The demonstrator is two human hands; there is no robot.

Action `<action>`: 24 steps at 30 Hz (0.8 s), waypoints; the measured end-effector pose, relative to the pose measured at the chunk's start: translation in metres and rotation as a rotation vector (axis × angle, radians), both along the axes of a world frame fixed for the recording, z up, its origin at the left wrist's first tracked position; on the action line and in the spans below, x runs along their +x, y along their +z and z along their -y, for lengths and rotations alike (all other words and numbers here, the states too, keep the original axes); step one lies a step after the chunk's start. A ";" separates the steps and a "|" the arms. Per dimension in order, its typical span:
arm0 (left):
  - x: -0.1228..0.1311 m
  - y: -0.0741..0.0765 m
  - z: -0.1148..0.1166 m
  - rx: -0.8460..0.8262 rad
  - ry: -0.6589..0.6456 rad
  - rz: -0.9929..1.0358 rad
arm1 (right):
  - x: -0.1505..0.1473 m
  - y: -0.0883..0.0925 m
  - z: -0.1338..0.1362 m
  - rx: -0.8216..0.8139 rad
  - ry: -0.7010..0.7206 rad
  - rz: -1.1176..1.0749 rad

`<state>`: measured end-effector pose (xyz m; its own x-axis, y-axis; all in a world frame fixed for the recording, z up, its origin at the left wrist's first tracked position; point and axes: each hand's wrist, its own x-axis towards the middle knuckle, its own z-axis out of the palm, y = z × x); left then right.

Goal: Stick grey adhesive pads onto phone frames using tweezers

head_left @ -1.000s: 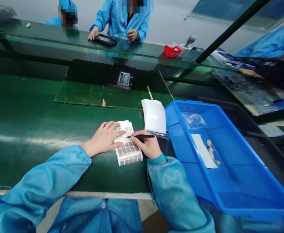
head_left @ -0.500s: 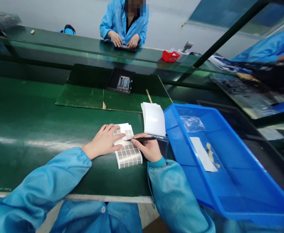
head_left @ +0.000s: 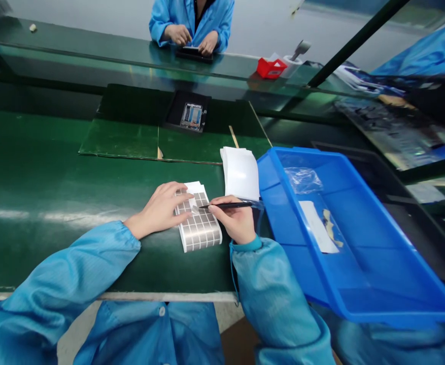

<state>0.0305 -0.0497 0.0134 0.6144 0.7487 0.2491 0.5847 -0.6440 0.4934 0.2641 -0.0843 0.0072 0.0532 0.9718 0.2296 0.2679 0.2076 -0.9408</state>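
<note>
A sheet of grey rectangular stickers (head_left: 201, 230) on white backing lies on the green table, its near end curling. My left hand (head_left: 163, 210) rests on the left edge of the sheet, fingers apart. My right hand (head_left: 237, 218) grips a pair of black tweezers (head_left: 228, 205), pointing left over the sheet. At the tweezers' tip is a small pale piece (head_left: 194, 206), close to my left fingers; whether it is loose from the sheet I cannot tell. Behind my right hand lies a stack of curved white sheets (head_left: 241, 172).
A blue bin (head_left: 363, 228) stands at the right, with clear plastic wrap (head_left: 303, 180) and a white strip (head_left: 317, 226) inside. A black tray (head_left: 174, 114) holding an electronic part sits farther back. Across the bench a co-worker (head_left: 192, 30) handles a dark device.
The tweezers' tip has moved slightly left and up relative to the sheet, and the pale piece there looks smaller and more crumpled. My left hand stays on the sheet. The whole view has tilted down slightly.
</note>
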 end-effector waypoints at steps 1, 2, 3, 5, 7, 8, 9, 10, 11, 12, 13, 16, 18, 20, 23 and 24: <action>0.001 0.002 0.000 -0.034 0.024 0.064 | -0.001 0.001 0.001 -0.004 0.005 0.003; 0.002 0.003 0.000 -0.073 0.046 0.116 | -0.003 0.002 0.001 -0.007 0.008 0.004; 0.002 0.005 0.000 -0.114 0.059 0.150 | -0.004 0.002 0.002 -0.010 0.010 0.004; 0.004 0.009 0.000 -0.184 0.051 0.167 | -0.006 0.003 0.004 -0.013 0.015 0.003; 0.004 0.011 0.001 -0.222 0.034 0.155 | -0.008 0.004 0.005 -0.017 0.018 0.002; 0.005 0.012 0.001 -0.228 0.028 0.152 | -0.008 0.003 0.005 -0.019 0.018 0.001; 0.005 0.012 0.000 -0.227 0.028 0.152 | -0.008 0.003 0.005 -0.021 0.017 -0.002; 0.005 0.011 0.000 -0.224 0.034 0.155 | -0.008 0.002 0.005 -0.023 0.015 -0.007; 0.005 0.010 0.000 -0.220 0.047 0.160 | -0.008 0.001 0.005 -0.023 0.013 -0.015; 0.005 0.009 -0.001 -0.217 0.063 0.167 | -0.008 0.001 0.005 -0.020 0.012 -0.024; 0.005 0.008 -0.001 -0.217 0.079 0.175 | -0.008 0.000 0.005 -0.018 0.014 -0.031; 0.005 0.007 -0.002 -0.226 0.099 0.207 | -0.007 -0.001 0.005 -0.014 0.028 -0.031; 0.005 0.007 -0.002 -0.228 0.090 0.232 | -0.008 -0.001 0.005 -0.018 0.034 -0.022; 0.005 0.007 -0.001 -0.232 0.082 0.245 | -0.009 -0.001 0.005 -0.021 0.036 -0.013; 0.006 0.008 -0.001 -0.245 0.083 0.249 | -0.009 0.000 0.005 -0.023 0.041 -0.004; 0.006 0.008 0.000 -0.251 0.086 0.250 | -0.010 0.000 0.005 -0.026 0.041 -0.001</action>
